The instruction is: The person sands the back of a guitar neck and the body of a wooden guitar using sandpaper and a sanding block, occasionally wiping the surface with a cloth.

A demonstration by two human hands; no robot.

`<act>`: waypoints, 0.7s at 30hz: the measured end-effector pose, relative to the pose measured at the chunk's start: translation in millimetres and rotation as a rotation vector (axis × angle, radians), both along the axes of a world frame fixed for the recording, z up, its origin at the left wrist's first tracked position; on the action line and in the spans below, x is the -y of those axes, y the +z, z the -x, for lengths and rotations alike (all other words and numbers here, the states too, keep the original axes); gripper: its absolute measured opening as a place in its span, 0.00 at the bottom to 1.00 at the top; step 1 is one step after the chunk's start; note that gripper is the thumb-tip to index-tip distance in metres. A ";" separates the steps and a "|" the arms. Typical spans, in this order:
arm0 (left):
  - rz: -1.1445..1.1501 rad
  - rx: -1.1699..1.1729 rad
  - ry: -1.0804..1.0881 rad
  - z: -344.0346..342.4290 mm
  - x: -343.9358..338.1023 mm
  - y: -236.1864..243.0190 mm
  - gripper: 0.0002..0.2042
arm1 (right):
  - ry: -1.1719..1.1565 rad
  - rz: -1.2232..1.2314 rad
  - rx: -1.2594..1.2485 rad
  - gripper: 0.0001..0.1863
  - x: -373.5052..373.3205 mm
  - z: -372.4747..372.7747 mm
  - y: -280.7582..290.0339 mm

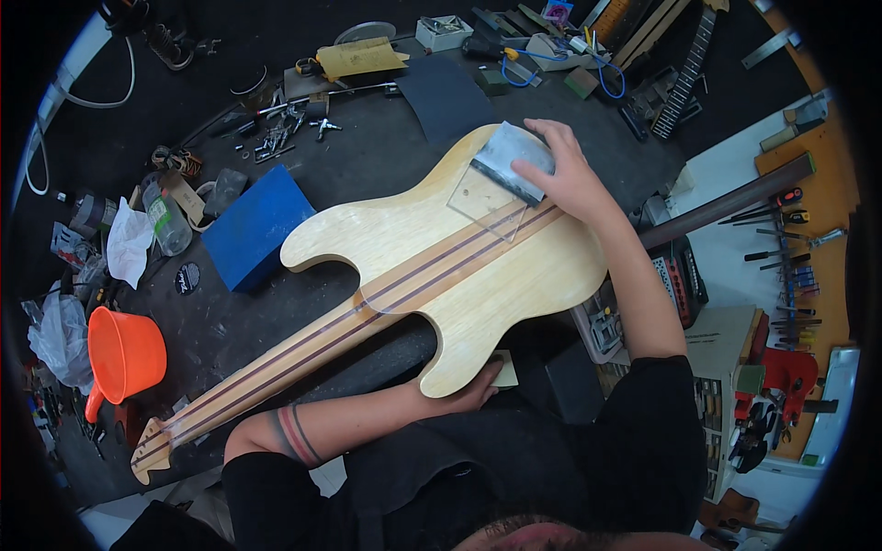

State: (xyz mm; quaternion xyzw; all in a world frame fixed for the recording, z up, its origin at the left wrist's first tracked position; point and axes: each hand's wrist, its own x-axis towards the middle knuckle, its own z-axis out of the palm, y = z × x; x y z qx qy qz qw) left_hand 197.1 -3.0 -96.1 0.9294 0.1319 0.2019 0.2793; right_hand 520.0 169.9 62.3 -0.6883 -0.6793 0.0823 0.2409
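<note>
An unfinished electric guitar (413,253), pale wood with dark stripes down its middle, lies back up across the bench, its neck pointing to the lower left. My right hand (571,170) grips a grey piece of sandpaper (511,158) on the upper part of the body, thumb on top and fingers over its far side. Partly under the sandpaper, a clear flat plate (480,204) rests against the wood. By the body's near horn is my left hand (470,393), curled round its edge, with some fingers hidden beneath.
A blue box (257,228) and an orange dipper (129,354) stand left of the guitar. Loose metal parts (280,129) and a dark sheet (446,99) lie behind it. On the right, a fretted neck (684,87) and a dark wooden strip (730,202) extend near my right arm.
</note>
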 end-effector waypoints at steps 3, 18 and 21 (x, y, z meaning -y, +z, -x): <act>-0.039 -0.021 -0.007 -1.5 -3.4 -1.2 0.24 | 0.030 0.074 0.119 0.50 6.0 8.8 4.8; 0.041 -0.128 -0.039 -6.8 -13.7 16.1 0.21 | -0.203 -0.040 -0.471 0.18 -25.0 -82.8 23.2; -0.010 -0.078 -0.039 -7.5 -12.2 10.8 0.22 | -0.187 0.015 -0.503 0.17 -26.1 -122.8 2.9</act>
